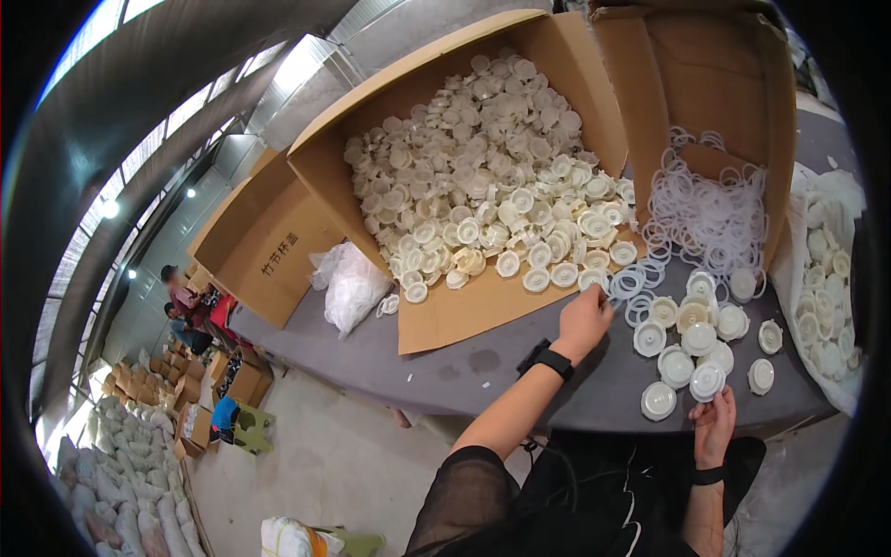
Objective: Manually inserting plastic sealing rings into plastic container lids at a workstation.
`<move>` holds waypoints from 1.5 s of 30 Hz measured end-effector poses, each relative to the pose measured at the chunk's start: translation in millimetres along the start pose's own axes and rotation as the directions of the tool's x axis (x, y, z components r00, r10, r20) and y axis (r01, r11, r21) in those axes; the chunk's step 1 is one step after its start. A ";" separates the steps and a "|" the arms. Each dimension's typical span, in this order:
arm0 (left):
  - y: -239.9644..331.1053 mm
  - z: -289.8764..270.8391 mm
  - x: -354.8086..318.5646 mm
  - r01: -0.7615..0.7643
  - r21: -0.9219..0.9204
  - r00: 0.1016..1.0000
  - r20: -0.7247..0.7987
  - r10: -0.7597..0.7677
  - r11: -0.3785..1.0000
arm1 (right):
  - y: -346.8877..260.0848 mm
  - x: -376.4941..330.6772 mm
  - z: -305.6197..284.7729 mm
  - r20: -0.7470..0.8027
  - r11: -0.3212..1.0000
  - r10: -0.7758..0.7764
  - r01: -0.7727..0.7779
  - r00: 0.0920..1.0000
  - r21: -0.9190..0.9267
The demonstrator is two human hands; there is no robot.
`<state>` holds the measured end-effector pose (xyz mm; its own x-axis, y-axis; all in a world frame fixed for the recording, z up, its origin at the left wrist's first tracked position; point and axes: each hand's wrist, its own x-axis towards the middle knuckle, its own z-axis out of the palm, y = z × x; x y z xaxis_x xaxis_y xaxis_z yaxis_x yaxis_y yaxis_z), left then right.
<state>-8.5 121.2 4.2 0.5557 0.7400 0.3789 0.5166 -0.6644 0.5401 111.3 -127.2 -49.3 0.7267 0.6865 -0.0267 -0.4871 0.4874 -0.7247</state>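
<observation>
I see my left hand (pixel 583 320) stretched out to the front flap of the big cardboard box (pixel 445 320), fingers curled at a white ring (pixel 624 281) near the heap of white caps (pixel 483 176); whether they grip anything I cannot tell. My right hand (pixel 713 420) sits at the near edge of the grey bench (pixel 483 367), fingers closed lightly on a white round cap (pixel 707 381) beside a small cluster of caps. A tangle of rings (pixel 707 218) spills from the second box (pixel 715 84).
</observation>
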 end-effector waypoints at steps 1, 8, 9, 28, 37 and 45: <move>3.9 -5.1 -1.7 0.051 -0.132 0.998 -0.034 -0.056 0.990 | -0.6 -0.7 1.1 0.002 1.000 0.002 -0.002 1.000 0.002; 19.1 -23.9 -27.1 0.350 -0.771 0.935 0.319 -0.153 0.532 | -4.0 -0.7 2.7 0.012 1.000 0.020 -0.020 1.000 0.002; 26.0 -28.8 -33.4 0.354 -0.770 0.934 0.321 -0.156 0.531 | -3.9 0.1 3.6 0.010 1.000 0.023 -0.023 1.000 0.001; 98.4 4.5 -127.8 0.259 -0.912 0.952 0.296 0.073 0.318 | -9.0 -46.2 35.3 0.044 0.996 0.081 -0.082 0.996 0.028; 92.9 6.4 -135.1 0.533 -0.846 0.845 0.530 -0.068 0.030 | -5.5 -47.3 33.7 0.071 0.993 0.111 -0.114 0.991 0.033; 90.6 15.2 -139.2 0.543 -0.839 0.838 0.541 -0.065 0.015 | -5.8 -48.3 34.9 0.034 0.993 0.114 -0.115 0.993 0.022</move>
<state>-29.1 -43.6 -11.0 0.7850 0.6069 -0.1241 -0.2370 0.4794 0.8450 62.1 -144.3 -19.7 0.6490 0.7559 -0.0857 -0.5781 0.4168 -0.7015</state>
